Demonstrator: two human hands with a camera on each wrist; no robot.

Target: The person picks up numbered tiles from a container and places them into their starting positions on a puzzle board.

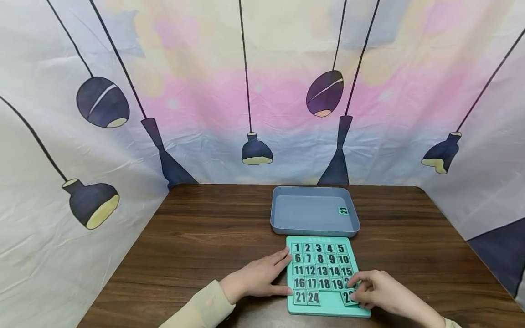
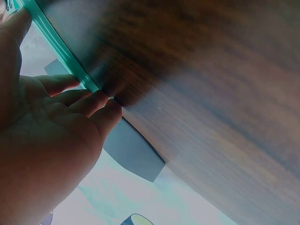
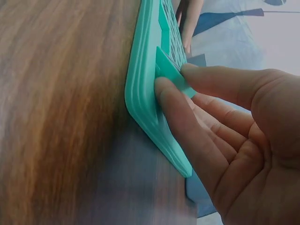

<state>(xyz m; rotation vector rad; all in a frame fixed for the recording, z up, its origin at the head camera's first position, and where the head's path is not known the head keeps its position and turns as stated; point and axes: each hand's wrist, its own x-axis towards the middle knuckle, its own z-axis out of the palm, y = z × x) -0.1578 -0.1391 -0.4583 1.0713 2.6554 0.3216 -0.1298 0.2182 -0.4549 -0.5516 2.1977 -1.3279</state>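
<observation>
A turquoise number board point(image 1: 330, 299) lies on the table, numbered tiles filling its upper rows in order. Along its left edge rests my left hand point(image 1: 262, 275), thumb and fingertips touching the rim; in the left wrist view those fingers point(image 2: 110, 115) reach the board's side fairly straight. My right hand point(image 1: 385, 291) is over the lower right corner, pinching a number tile point(image 1: 347, 298) between thumb and finger. That tile sits askew in the bottom row, its second digit partly covered. In the right wrist view the pinched tile point(image 3: 169, 70) tilts up from the board. Tiles 21 and 24 point(image 1: 313, 298) occupy the bottom left.
Behind the board stands a shallow blue-grey tray point(image 1: 283, 230), touching close to its top edge. One tile marked 23 point(image 1: 343, 211) lies sideways in it. The dark wooden table point(image 1: 197, 241) ends at a cloth backdrop point(image 1: 205, 91) printed with hanging lamps.
</observation>
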